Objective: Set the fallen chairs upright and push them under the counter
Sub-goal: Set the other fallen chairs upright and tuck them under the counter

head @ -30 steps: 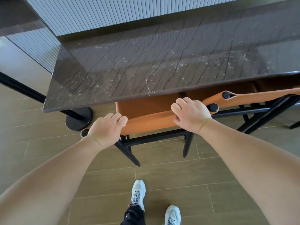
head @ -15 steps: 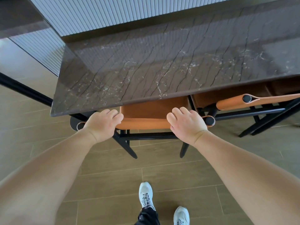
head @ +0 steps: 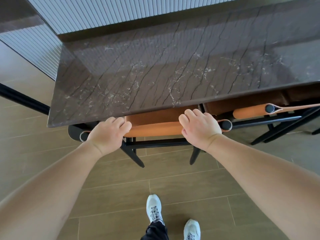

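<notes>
Head view, looking down over both forearms. The left hand (head: 108, 133) and the right hand (head: 200, 126) rest on the top rail of an upright chair (head: 154, 129) with an orange backrest and a black frame. The fingers (head: 123, 124) of the left hand curl over the rail near its left end, narrow and holding the rail; the fingers of the right hand curl over it near its right end in the same way. The seat of this chair lies under the near edge of the desk (head: 155, 75), a dark brown, veined stone slab; the backrest stands just outside that edge, and two black rear legs reach the floor (head: 173, 187) below the hands. To the right, a second chair (head: 251, 112) of the same make stands upright with its seat under the desk, its orange rail just beside the first chair's black rail end. A round black base (head: 73, 131) shows below the left corner of the desk. Two white shoes (head: 154, 207) stand on the wood-look floor tiles. Behind the desk runs a ribbed grey panel (head: 103, 13).
</notes>
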`<act>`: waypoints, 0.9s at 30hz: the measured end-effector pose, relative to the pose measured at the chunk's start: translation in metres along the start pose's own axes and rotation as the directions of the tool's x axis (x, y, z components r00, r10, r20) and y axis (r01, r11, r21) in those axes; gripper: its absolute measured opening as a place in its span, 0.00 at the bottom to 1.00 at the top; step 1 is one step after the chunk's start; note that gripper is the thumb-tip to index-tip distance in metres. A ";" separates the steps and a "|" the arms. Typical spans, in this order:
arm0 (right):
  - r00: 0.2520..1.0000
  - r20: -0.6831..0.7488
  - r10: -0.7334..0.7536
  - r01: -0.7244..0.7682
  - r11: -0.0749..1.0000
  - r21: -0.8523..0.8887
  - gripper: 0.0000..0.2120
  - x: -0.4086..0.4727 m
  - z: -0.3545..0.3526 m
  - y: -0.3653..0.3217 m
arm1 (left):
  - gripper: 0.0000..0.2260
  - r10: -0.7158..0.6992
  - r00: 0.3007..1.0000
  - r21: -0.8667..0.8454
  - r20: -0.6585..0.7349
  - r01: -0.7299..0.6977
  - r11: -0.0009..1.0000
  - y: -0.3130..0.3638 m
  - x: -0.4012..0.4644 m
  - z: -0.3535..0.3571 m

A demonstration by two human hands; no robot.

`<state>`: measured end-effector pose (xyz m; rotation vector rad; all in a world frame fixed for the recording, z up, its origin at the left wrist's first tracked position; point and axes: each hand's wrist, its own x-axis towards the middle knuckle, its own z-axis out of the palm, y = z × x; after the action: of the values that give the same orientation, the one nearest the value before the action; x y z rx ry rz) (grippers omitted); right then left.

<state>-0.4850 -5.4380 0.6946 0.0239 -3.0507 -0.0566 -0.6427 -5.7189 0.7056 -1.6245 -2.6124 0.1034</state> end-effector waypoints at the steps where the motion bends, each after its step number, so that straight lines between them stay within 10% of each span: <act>1: 1.000 0.028 0.013 -0.014 1.000 0.001 0.07 -0.004 0.005 0.000 | 0.25 0.007 1.000 -0.012 0.009 -0.007 1.000 0.007 -0.004 0.006; 27: 1.000 0.005 0.014 -0.014 1.000 0.006 0.09 0.013 0.020 0.036 | 0.22 -0.025 0.997 0.012 0.067 0.024 1.000 0.017 0.027 0.026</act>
<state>-0.5000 -5.4011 0.6769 0.0028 -3.0552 -0.0471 -0.6418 -5.6875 0.6790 -1.6125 -2.6751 0.1742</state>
